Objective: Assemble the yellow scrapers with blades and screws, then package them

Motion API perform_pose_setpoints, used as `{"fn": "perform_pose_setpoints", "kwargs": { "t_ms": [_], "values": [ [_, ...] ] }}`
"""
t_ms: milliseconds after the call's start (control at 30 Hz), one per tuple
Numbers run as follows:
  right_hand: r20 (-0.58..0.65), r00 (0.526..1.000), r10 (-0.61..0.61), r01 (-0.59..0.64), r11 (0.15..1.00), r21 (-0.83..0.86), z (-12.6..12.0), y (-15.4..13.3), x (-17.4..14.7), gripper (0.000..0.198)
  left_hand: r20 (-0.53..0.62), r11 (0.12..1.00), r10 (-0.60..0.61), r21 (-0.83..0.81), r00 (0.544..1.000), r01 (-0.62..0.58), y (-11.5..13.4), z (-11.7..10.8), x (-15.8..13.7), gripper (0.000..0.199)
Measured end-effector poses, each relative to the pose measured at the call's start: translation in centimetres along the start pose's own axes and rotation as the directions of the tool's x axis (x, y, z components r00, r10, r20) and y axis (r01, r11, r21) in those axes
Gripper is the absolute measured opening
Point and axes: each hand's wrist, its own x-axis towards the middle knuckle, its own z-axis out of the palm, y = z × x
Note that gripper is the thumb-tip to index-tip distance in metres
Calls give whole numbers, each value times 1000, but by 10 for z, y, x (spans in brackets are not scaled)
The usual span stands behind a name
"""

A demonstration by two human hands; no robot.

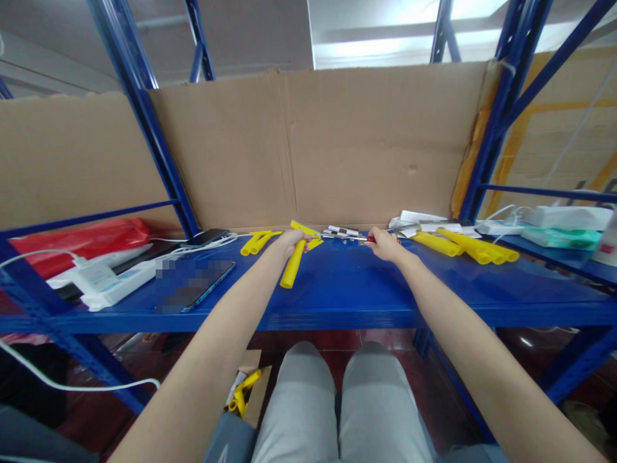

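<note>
My left hand (290,240) is closed around a yellow plastic tube assembly (292,269), whose round tube slants down toward the front of the blue shelf. Its thinner yellow parts stick out beyond my fingers. In my closed right hand (383,244) is a screwdriver (370,239) with a red and dark handle. Its thin metal shaft points left toward the yellow piece; whether the tip touches it I cannot tell. Just behind the shaft lie small silvery and dark parts (341,229). Two yellow tube pieces (256,243) rest left of my left hand.
Several yellow tubes (475,248) and white papers (417,220) lie on the right of the blue shelf (347,283). A phone (212,286), a white power strip (125,283) and cables are at left. Cardboard (337,141) stands behind. Below, a box (258,392) holds yellow pieces.
</note>
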Motion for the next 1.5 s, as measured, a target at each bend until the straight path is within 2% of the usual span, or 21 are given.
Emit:
{"fn": "perform_pose_setpoints", "kwargs": {
  "t_ms": [67,200,267,333,700,900,1000,1100,1300,1500],
  "values": [
    [2,1000,-2,2,1000,-2,1,1,1,8,-16,1000,-9,22,1000,9,0,1,1,9],
    [-22,999,-34,34,999,-22,1,2,1,7,-36,998,-8,59,999,11,-1,2,2,21],
    [-39,998,-56,55,998,-38,-1,0,0,8,-48,997,4,78,999,0,0,2,2,18],
    [-51,996,-79,76,995,-58,-4,-2,-2,11,-63,994,25,104,998,-18,1,3,2,11],
    [-66,986,-154,142,977,-160,-17,-15,-11,21,-121,951,179,274,976,-141,1,3,4,16],
    [-17,984,-179,174,972,-156,-21,-19,-15,24,-95,833,357,483,929,-271,0,-3,-2,14],
    [29,987,-160,162,980,-113,-21,-21,-16,24,-89,802,402,515,911,-304,4,-6,-11,19],
    [38,984,-176,178,982,-56,-20,-23,-18,22,-106,781,401,558,910,-279,9,-9,-21,19],
    [73,976,-205,199,976,86,-15,-23,-16,18,-101,676,430,694,897,-245,9,-14,-24,16],
    [33,979,-200,198,979,51,-14,-19,-15,11,-83,622,447,744,891,-243,6,-11,-17,4]
  ]
}}
